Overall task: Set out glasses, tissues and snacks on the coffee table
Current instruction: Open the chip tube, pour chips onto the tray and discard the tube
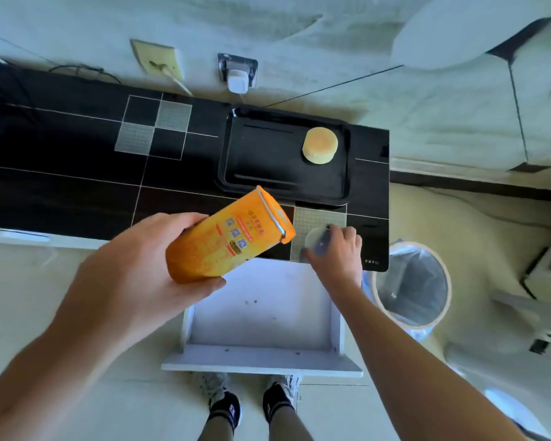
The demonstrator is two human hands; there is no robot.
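My left hand (pixel 147 265) grips an orange snack pack (pixel 229 237), held tilted above the front edge of the black tiled table (pixel 77 160). My right hand (pixel 337 253) is closed around a clear glass (pixel 315 240) that stands on a grey tile at the table's front right. A round yellow cake (pixel 319 145) lies on the black tray (pixel 268 160) at the back right of the table. No tissues are in view.
An open white drawer (pixel 261 313) sticks out below the table toward my feet. A lined waste bin (pixel 411 284) stands to the right of it. Wall sockets with a white charger (pixel 237 79) are behind the table.
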